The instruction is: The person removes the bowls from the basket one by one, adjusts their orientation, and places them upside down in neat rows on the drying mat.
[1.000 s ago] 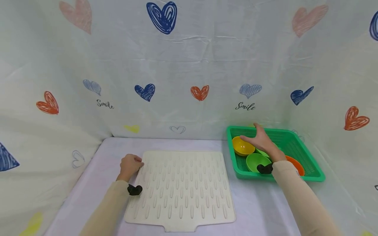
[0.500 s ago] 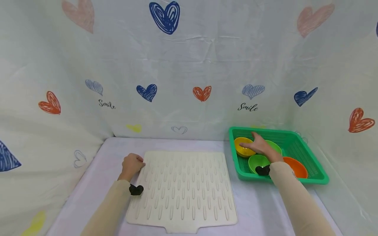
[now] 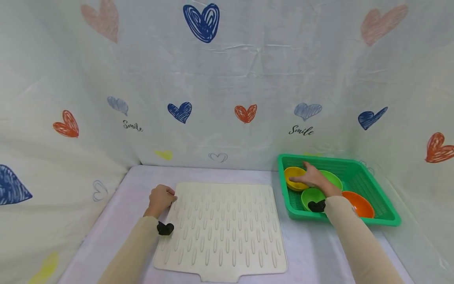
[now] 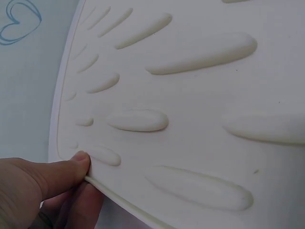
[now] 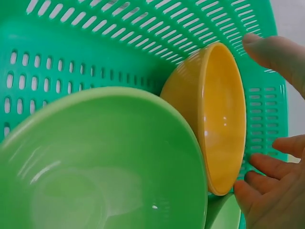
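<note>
The step in hand looks to be reaching for the yellow bowl (image 3: 291,172), which sits in the far left corner of the green basket (image 3: 298,215), near the far right corner of the desk (image 3: 117,221). The right hand (image 3: 312,176) is over that bowl with its fingers (image 5: 269,164) spread and the thumb (image 5: 276,52) held well apart from them. In the right wrist view the lowest finger comes right up to the bowl's rim, though I cannot tell whether it touches, and nothing is gripped there. One green bowl (image 3: 312,195) lies by the basket's near edge, another green bowl (image 3: 333,178) sits partly behind the hand, and the orange bowl (image 3: 360,205) is by the near edge, farther right. Left of the basket, the white mat (image 3: 227,228) lies on the desk, its tab towards the near edge. The left hand (image 3: 160,199) pinches the mat's left edge close to its far corner, thumb on top. The next move would call for bringing thumb and fingers together on the yellow rim without knocking the neighbouring green bowls, while the left hand's pinch steadies the mat.
</note>
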A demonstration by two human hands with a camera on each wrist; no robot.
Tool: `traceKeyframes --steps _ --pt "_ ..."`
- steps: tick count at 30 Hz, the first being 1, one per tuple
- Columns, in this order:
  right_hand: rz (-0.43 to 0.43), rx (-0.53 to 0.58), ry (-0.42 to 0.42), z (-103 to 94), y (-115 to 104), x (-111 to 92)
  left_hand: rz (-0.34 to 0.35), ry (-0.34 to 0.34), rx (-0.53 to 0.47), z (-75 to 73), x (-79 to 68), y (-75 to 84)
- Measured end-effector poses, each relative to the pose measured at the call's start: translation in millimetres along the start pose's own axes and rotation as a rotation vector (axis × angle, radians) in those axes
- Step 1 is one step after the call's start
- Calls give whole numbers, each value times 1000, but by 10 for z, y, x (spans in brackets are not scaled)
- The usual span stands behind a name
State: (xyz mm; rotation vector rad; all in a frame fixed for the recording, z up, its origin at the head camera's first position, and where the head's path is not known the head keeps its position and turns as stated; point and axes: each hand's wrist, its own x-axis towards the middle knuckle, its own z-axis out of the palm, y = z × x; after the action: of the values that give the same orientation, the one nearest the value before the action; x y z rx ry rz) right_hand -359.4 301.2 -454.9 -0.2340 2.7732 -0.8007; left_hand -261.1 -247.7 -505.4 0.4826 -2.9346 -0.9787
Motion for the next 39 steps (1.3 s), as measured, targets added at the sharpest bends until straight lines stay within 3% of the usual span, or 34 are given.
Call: traceKeyframes --steps 20,30,39 --pt "-50 -187 -17 54 -79 30 44 37 26 15 -26 7" --pt "-14 -188 90 -43 -142 -62 75 57 6 54 -46 -17" --pt "-11 -173 126 -150 -207 -226 41 38 6 20 -100 18"
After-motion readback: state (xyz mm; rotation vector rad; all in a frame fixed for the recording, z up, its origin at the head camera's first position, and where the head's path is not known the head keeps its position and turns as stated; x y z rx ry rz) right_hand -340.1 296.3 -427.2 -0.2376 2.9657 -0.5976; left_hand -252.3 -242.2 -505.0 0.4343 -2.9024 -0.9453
